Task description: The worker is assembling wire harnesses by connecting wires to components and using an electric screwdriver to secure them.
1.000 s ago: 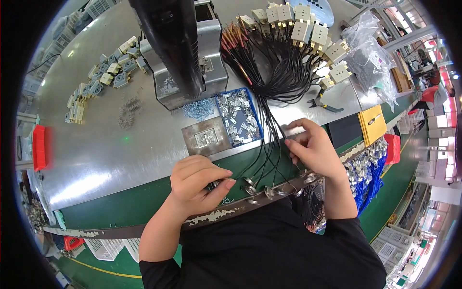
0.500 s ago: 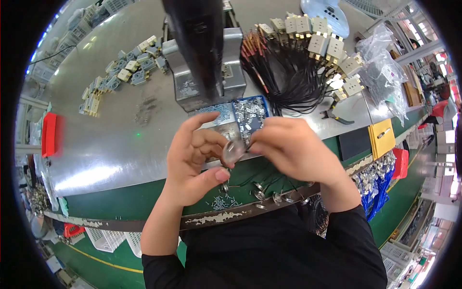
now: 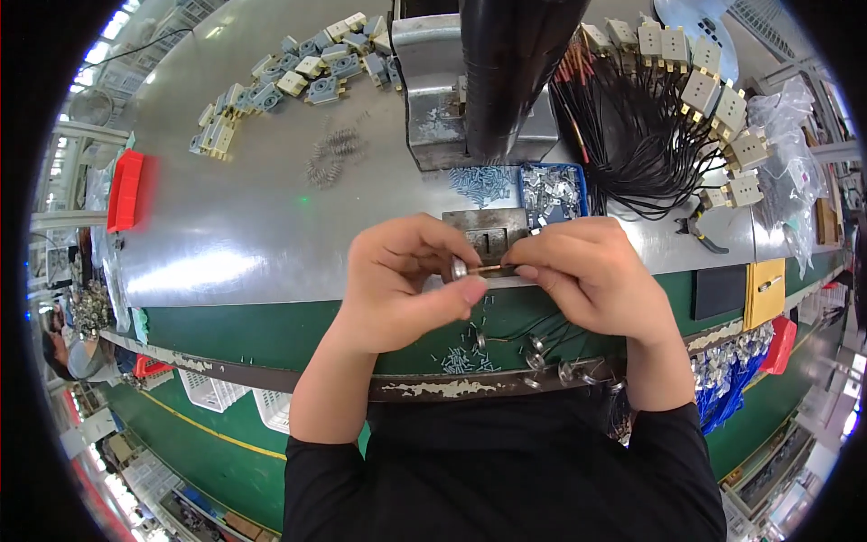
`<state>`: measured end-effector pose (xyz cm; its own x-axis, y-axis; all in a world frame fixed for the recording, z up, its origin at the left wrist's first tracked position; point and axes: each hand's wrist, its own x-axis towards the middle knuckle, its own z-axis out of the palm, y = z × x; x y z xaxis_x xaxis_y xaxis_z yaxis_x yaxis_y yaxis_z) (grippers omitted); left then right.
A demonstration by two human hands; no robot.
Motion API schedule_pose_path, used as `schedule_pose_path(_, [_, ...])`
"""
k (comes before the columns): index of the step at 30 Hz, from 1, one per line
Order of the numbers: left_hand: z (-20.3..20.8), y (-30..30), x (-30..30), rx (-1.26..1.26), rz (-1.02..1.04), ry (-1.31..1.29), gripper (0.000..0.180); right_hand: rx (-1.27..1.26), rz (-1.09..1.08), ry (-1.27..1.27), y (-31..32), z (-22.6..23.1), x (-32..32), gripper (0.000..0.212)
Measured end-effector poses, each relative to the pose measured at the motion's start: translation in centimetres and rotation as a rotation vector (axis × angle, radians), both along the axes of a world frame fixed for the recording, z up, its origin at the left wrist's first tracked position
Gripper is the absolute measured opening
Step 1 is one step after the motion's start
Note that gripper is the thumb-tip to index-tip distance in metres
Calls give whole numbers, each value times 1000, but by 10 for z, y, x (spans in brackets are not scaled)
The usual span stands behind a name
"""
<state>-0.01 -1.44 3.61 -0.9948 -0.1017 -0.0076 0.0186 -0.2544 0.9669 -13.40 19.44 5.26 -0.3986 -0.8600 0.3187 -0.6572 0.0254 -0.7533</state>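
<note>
Between the fingers of my left hand (image 3: 402,285) is a small round metal disc (image 3: 459,269), turned nearly edge-on. A thin copper-coloured stem (image 3: 489,268) runs from the disc to my right hand (image 3: 601,275), whose thumb and forefinger pinch its far end. Both hands hover over the front of a steel block with slots (image 3: 488,222). Under them, along the green front strip, lie several similar round metal discs on dark wires (image 3: 539,343). A scatter of small metal pins (image 3: 466,360) lies near the left forearm.
Behind the block stand a machine with a black column (image 3: 510,81), a heap of small blue pieces (image 3: 481,183) and a blue tray (image 3: 582,185) of metal bits. Black cables (image 3: 632,163), pliers (image 3: 703,233) and a yellow pad (image 3: 764,294) lie right; grey and cream blocks (image 3: 293,83) left.
The view has shifted, so the bench sits farther right and higher in the picture. The disc has turned from facing me to edge-on, and the stem now shows between my hands.
</note>
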Motion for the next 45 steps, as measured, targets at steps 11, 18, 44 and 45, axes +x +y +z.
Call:
schedule_pose_path(11, [-11,3,-2,119,-12,87,28,-94,-36,145,5,-5,-4,28])
schedule_pose_path(18, [-14,7,-2,327,2,73,26,-160,-54,62,7,-11,-5,28])
schedule_pose_path(44, [-1,22,-14,96,-204,10,36,-218,-42,-31,11,2,0,22])
schedule_pose_path(45, [8,10,-18,-271,-284,66,34,-228,-66,20,8,1,4,26])
